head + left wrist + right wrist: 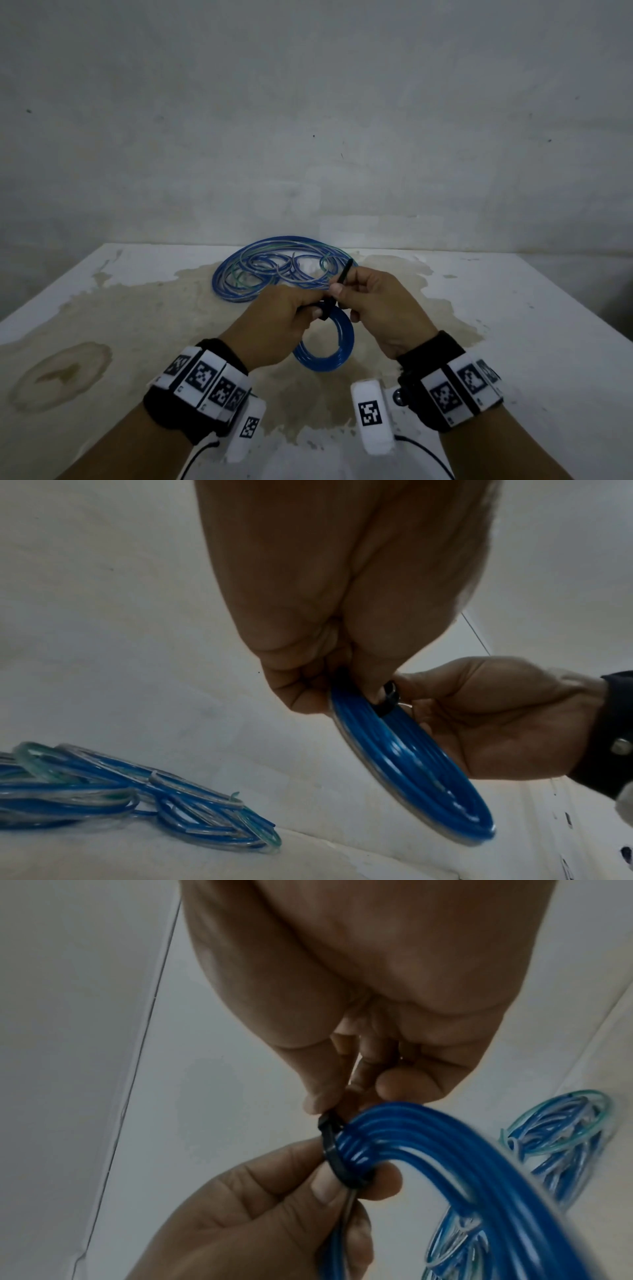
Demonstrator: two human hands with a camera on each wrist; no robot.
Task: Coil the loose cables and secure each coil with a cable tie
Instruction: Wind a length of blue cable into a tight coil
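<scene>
Blue coil [329,342]: neat round loop of several turns, held off table, hanging tilted. Black cable tie [337,291] wrapped round coil at top, free tail sticking up. Loose cables [274,270]: blue, clear and greenish strands, untidy flat heap on table behind coil.

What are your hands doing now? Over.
Left hand grips blue coil. Right hand pinches black cable tie around it. Loose cables behind, untouched.

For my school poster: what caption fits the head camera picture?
Two hands cinch a black cable tie around a blue cable coil, loose cables waiting behind.
</scene>
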